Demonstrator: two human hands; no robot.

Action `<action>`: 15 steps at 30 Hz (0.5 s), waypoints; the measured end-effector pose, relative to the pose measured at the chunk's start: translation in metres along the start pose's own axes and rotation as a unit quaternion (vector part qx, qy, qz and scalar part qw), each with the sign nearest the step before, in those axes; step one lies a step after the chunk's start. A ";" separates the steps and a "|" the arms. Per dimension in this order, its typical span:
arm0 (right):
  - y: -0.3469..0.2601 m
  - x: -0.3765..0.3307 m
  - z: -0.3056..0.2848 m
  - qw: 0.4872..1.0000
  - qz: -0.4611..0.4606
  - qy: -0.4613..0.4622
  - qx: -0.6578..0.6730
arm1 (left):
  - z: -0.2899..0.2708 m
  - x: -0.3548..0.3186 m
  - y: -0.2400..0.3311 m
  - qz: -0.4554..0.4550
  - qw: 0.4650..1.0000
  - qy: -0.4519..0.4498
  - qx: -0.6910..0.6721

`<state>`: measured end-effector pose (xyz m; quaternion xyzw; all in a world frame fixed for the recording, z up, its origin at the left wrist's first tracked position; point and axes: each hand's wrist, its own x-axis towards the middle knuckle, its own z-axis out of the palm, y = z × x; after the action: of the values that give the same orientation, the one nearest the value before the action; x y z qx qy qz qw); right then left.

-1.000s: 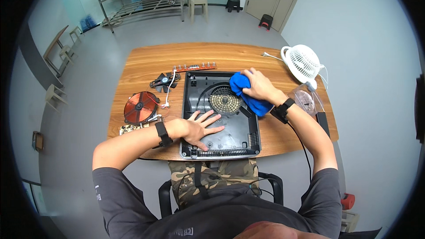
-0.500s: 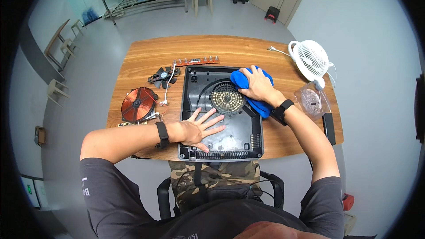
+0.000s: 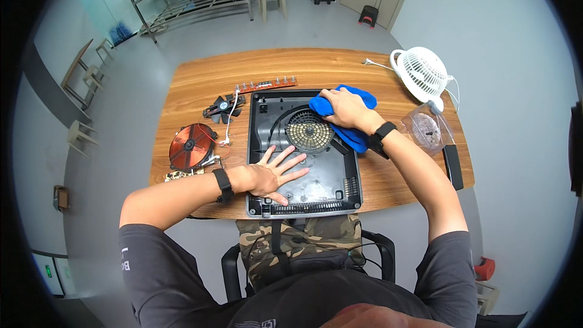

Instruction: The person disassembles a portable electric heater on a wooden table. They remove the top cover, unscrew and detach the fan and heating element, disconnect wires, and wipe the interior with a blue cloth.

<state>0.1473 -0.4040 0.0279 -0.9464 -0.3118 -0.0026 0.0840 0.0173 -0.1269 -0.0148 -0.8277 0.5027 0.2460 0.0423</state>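
A black plastic housing [image 3: 328,179] with a round vent grille [image 3: 309,130] and slotted edges lies on the wooden table in front of me. My left hand [image 3: 274,174] rests flat on its lower left part, fingers spread, below the grille. My right hand [image 3: 347,109] grips a bunched blue cloth [image 3: 353,138] at the housing's upper right corner. Part of the cloth hangs over the right edge. The palm hides some of the cloth and that corner.
Left of the housing lie a copper coil disc [image 3: 192,146], a small black fan [image 3: 223,109] and a red circuit strip [image 3: 266,85] with wires. To the right are a white fan [image 3: 421,73], a clear plastic bag [image 3: 424,129] and a black bar-shaped object [image 3: 452,167].
My right hand and the blue cloth have shifted slightly up and left along the housing's top right corner. My left hand stays on the housing. The whole view has tilted slightly.
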 end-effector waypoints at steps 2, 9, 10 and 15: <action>0.001 0.005 0.012 0.999 -0.009 0.020 -0.024 | 0.000 0.000 0.002 -0.006 1.000 -0.003 0.000; 0.000 0.002 0.024 0.997 0.023 0.079 -0.008 | -0.001 0.002 0.003 -0.010 1.000 -0.007 -0.005; 0.003 0.005 0.023 0.998 0.023 0.065 0.014 | -0.002 0.001 0.003 -0.010 1.000 -0.005 -0.005; 0.022 0.030 -0.010 0.971 0.091 -0.051 0.216 | 0.006 0.000 -0.002 -0.001 1.000 0.017 -0.001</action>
<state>0.1851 -0.4057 0.0357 -0.9291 -0.2213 0.1207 0.2704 0.0171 -0.1243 -0.0203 -0.8323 0.5020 0.2328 0.0332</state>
